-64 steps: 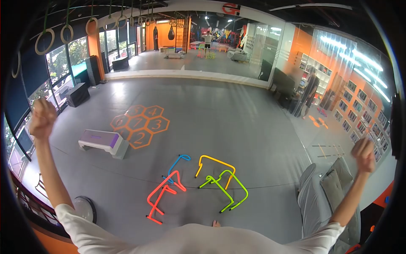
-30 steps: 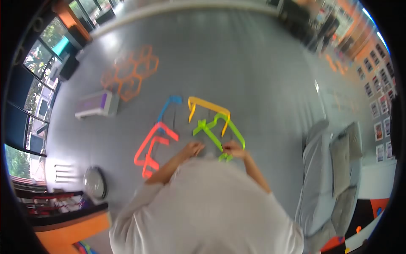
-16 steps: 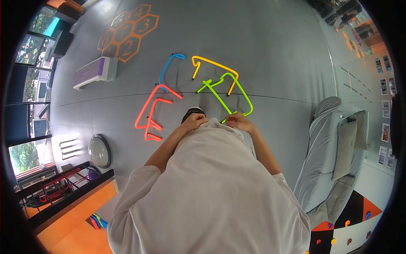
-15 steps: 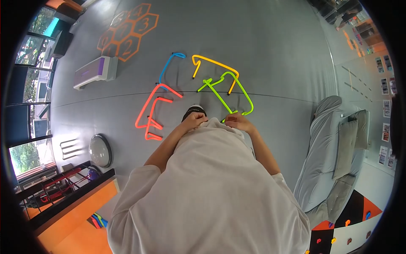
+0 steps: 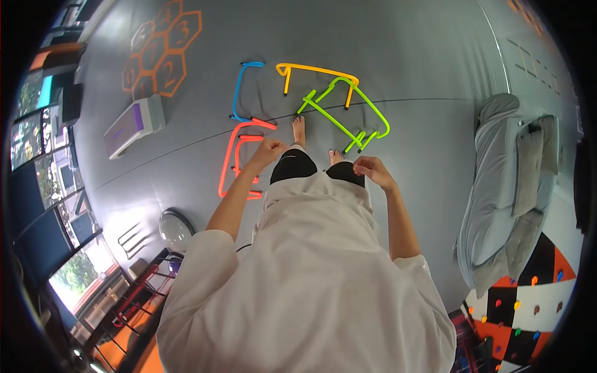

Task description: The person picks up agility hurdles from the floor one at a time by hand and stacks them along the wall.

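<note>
My left hand (image 5: 270, 153) is beside my left thigh, its fingers curled in and nothing visible in them. Over my right thigh is my right hand (image 5: 374, 170), also curled with nothing seen in it. Between the hands lie black shorts (image 5: 295, 166) and the hem of a pale shirt (image 5: 320, 186). Ahead on the grey floor are several hurdles: red ones (image 5: 227, 158) by my left hand, a green pair (image 5: 367, 105) ahead of my right hand, a yellow one (image 5: 317, 69) and a blue one (image 5: 237, 90) farther off. My bare left foot (image 5: 299, 132) stands near the green bars.
A white and purple box (image 5: 134, 127) lies on the left, with a half-ball balance trainer (image 5: 176, 230) nearer. A grey sofa (image 5: 494, 180) with cushions stands at the right. Orange numbered hexagons (image 5: 165, 53) mark the floor. A climbing wall (image 5: 532, 304) is at the lower right.
My hands have moved apart, away from the shirt hem, which they were at before. The shorts and both feet now show. The view has turned and shifted; the hurdles appear slightly higher.
</note>
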`<state>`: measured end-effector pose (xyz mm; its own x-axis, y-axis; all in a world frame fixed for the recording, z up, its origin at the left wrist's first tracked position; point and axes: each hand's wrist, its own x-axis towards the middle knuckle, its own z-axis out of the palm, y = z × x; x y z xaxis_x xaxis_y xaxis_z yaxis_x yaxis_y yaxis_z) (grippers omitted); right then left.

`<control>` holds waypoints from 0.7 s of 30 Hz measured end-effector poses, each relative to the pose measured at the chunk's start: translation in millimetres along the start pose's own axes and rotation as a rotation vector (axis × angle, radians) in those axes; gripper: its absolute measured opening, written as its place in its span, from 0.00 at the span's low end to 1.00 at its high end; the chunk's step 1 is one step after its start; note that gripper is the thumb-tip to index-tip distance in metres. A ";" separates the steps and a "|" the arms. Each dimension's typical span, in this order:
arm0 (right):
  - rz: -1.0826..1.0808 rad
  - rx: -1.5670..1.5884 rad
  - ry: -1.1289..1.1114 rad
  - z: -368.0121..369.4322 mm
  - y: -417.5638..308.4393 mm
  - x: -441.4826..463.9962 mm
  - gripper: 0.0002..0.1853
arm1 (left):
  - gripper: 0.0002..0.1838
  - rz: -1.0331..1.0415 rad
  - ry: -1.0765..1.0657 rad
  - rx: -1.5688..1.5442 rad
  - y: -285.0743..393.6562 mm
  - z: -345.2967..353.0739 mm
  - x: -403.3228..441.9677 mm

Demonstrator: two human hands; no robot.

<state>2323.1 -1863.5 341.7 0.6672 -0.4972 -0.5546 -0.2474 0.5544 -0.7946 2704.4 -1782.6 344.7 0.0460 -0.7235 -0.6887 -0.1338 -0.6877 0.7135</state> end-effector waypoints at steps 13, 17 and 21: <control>0.285 -0.439 0.244 10.5 -10.7 43.2 0.07 | 0.20 -0.174 -0.063 0.019 -12.9 -85.9 66.9; 0.346 -0.360 0.180 -14.7 40.3 99.8 0.10 | 0.19 -0.223 -0.023 -0.125 -40.6 -107.6 79.0; 0.410 -0.484 0.221 -52.7 135.7 206.2 0.18 | 0.17 -0.408 0.136 -0.149 -72.5 -108.0 66.6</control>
<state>2390.1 -1926.0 106.5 0.3051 -0.4641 -0.8316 -0.7718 0.3911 -0.5014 2824.1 -1787.3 261.0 0.1964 -0.3856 -0.9015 0.0653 -0.9122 0.4045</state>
